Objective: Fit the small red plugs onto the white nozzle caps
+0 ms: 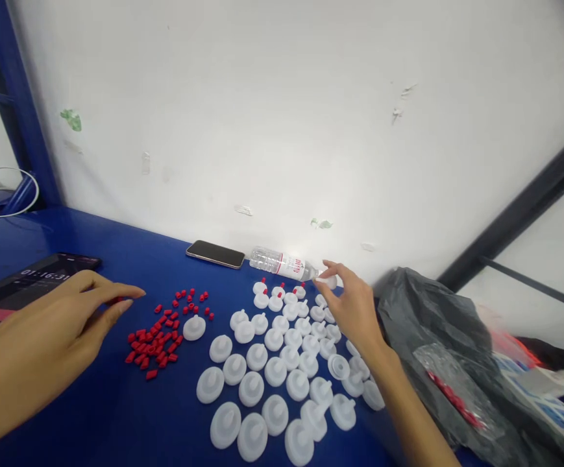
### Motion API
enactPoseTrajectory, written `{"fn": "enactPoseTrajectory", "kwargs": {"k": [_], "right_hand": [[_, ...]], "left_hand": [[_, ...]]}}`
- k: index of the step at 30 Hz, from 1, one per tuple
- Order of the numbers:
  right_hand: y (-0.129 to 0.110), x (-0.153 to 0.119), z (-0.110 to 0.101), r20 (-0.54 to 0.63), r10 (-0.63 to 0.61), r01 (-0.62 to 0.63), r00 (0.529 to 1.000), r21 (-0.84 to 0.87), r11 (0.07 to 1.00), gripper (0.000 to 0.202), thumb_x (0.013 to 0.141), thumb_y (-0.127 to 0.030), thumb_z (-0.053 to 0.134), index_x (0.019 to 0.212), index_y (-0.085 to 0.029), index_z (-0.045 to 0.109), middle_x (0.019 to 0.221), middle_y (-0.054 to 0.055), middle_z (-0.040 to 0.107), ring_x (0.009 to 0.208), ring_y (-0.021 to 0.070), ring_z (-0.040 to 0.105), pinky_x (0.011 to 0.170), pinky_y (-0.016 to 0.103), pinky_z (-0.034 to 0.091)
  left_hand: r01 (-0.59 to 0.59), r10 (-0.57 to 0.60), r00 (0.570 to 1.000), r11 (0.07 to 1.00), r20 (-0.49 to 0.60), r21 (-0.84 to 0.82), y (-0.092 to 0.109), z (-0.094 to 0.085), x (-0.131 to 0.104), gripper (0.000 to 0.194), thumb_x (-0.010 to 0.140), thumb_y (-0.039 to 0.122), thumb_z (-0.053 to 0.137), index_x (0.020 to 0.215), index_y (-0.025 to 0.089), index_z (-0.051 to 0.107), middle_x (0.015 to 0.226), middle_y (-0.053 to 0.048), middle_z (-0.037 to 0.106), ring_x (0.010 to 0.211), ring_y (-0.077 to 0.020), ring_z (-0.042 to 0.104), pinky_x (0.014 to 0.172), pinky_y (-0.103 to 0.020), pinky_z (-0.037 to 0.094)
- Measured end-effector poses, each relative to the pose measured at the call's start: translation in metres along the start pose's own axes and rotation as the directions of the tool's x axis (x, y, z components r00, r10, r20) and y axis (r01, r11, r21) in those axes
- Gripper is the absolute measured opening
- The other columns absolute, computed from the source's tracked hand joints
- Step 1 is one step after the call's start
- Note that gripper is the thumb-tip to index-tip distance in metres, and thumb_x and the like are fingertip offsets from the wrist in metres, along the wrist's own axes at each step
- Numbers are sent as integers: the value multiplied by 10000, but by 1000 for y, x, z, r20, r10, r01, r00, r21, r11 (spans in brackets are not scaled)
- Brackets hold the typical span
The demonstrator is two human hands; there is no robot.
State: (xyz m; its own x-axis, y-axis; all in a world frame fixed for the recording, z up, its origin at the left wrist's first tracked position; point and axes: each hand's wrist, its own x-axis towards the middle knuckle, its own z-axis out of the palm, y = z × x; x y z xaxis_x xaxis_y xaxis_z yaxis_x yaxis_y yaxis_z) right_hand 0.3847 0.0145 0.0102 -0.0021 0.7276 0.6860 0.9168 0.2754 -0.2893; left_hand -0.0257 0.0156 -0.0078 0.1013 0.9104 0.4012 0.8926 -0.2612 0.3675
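Note:
My left hand (70,327) is at the left, thumb and forefinger pinched together; a sliver of red between them looks like a small red cap (115,300). To its right lies a loose pile of small red caps (151,344). At the back right, my right hand (354,305) pinches a white plastic disc with a nozzle (329,281), partly covered by the fingers. Many similar white discs (275,371) are spread across the middle, most with the nozzle up. Several in the back rows carry a red cap on the nozzle. One white disc (194,328) sits apart beside the red pile.
A clear water bottle (282,263) lies along the wall, next to a dark phone (216,253). Another phone (33,279) showing a timer is at the left. A grey plastic bag (418,324) with a clear packet of red pieces (457,395) stands right of the blue table (130,243).

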Motion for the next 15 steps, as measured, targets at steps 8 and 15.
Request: {"fn": "enactPoseTrajectory", "kwargs": {"k": [8,15], "right_hand": [[28,-2,12,71,45,-31,996,-189,982,279,971,-458,589,963,-237,759,924,98,723,910,299,654,866,438,485],[30,-4,16,210,103,-57,972,-216,975,148,925,-301,629,890,-263,768,842,34,787,860,278,717,800,382,489]], "left_hand": [[9,-31,987,990,158,139,-4,4,3,398,958,380,437,1190,194,702,1163,-40,770,1083,-333,690,908,-407,509],[-17,-11,982,989,188,148,-17,15,5,402,963,392,423,1119,181,729,1181,-87,768,1057,-333,699,944,-427,495]]}}
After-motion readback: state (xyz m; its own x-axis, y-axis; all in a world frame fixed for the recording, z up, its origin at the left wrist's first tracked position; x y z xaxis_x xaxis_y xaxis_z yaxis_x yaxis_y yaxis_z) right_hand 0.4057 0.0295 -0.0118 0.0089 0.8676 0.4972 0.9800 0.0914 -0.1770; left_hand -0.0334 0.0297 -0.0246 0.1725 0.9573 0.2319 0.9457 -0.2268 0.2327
